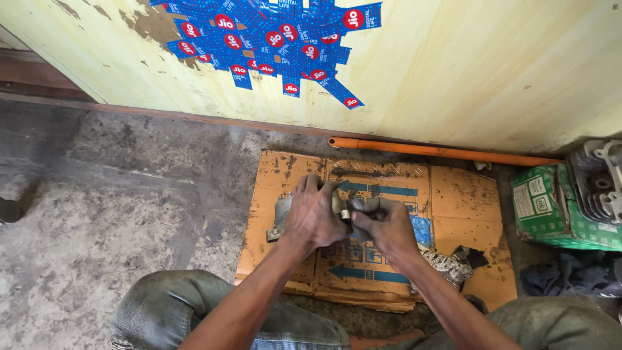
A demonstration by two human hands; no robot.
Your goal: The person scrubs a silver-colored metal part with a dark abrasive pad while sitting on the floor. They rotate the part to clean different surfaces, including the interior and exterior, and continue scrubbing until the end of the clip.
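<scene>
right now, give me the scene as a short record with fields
left hand: wrapped over a grey metal part
right hand: closed on a small tool at the part, tool mostly hidden
surface: flattened cardboard on concrete floor
beside right forearm: patterned rag
right edge: green box bearing a finned engine part
behind: orange pipe along yellow wall

Rough grey concrete floor (116, 214), stained dark near the wall. Lying directly on it: a flattened orange cardboard sheet (453, 194) with blue arrows, an orange rod (440, 151) along the wall's foot, a green box (541, 207), and crumpled dark cloth (570, 273).
</scene>
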